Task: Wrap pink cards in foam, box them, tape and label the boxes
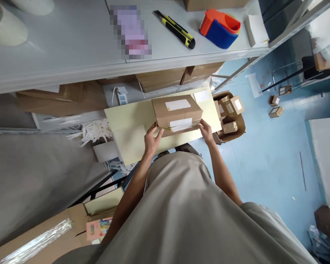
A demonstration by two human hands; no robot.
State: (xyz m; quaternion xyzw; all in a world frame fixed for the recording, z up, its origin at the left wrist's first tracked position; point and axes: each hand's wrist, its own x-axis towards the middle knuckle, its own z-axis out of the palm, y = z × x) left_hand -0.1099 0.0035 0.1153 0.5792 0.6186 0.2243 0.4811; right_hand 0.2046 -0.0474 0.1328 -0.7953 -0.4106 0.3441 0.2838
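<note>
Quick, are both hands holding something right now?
Left hand: at the left end of the cardboard box; can't tell if it's gripping.
Right hand: at the box's right end; can't tell either.

Pale glare lies on the blue floor at right

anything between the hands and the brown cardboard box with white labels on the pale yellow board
Nothing visible stands between them: the bare left hand is at the near left corner of the brown rectangular cardboard box, the bare right hand at its near right corner.
</note>
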